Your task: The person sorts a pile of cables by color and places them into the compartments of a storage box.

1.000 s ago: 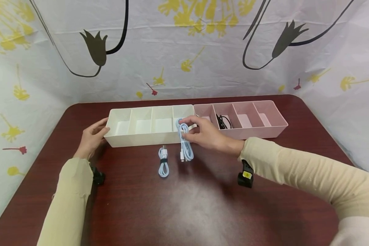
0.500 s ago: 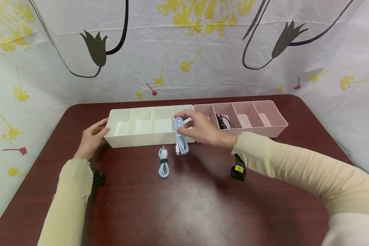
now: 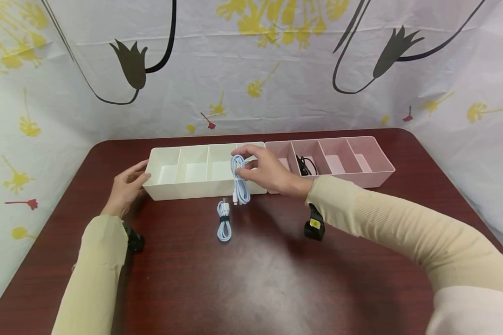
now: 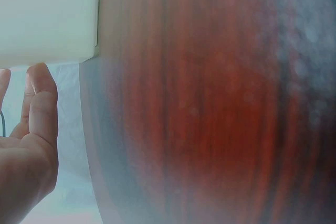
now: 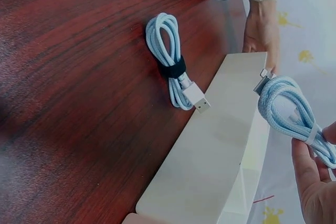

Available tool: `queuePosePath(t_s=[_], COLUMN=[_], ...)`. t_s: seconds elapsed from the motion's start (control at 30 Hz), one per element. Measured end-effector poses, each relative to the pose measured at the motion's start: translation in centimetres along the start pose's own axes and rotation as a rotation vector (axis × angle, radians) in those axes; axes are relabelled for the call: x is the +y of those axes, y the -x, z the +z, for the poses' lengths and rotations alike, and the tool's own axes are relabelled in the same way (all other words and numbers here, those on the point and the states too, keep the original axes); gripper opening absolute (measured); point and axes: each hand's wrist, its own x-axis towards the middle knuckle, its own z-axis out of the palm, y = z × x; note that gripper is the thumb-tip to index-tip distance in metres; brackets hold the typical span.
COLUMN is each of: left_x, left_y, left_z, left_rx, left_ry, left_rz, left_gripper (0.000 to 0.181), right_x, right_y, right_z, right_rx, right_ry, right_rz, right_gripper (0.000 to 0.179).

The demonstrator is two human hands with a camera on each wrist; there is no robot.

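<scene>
The left hand [image 4: 32, 153] touches a white box [image 4: 47, 17] on a reddish table [image 4: 194, 119].

Left wrist view: white tray [image 4: 47, 17] cut off (table [image 4: 194, 103] seemingly blurred).

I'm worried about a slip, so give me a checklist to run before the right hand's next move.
1. Right hand grips the held cable: ok.
2. Held cable bundled: ok, a white band goes round the coil.
3. Left hand at the far-left end of the white tray: ok, touching it.
4. Held cable set down in a compartment: not ok, it is in the hand.
5. White tray's rightmost compartment free inside: cannot tell, the right hand hides most of it.
</scene>
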Motion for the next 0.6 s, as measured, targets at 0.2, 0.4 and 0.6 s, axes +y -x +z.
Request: queuePosePath(t_s=[0.2, 0.4, 0.6], left_x=[-0.1, -0.3, -0.3], left_y=[0.0, -0.2, -0.1], left_z=[0.1, 0.2, 0.1], left_rx=[0.006, 0.024, 0.010], left_ry=[0.009, 0.004, 0.011], left_rz=[-0.001, -0.007, 0.002], left_gripper=[0.054, 0.054, 0.054], right_x=[0.0, 0.0, -0.1], right_y=[-0.5, -0.9, -1.3], right_z=[-0.1, -0.5, -0.7], right_rx=[-0.016, -0.020, -0.015], right_ry=[0.020, -0.002, 0.020], right_rz=[0.007, 0.034, 0.059], right_gripper=[0.039, 0.039, 0.040])
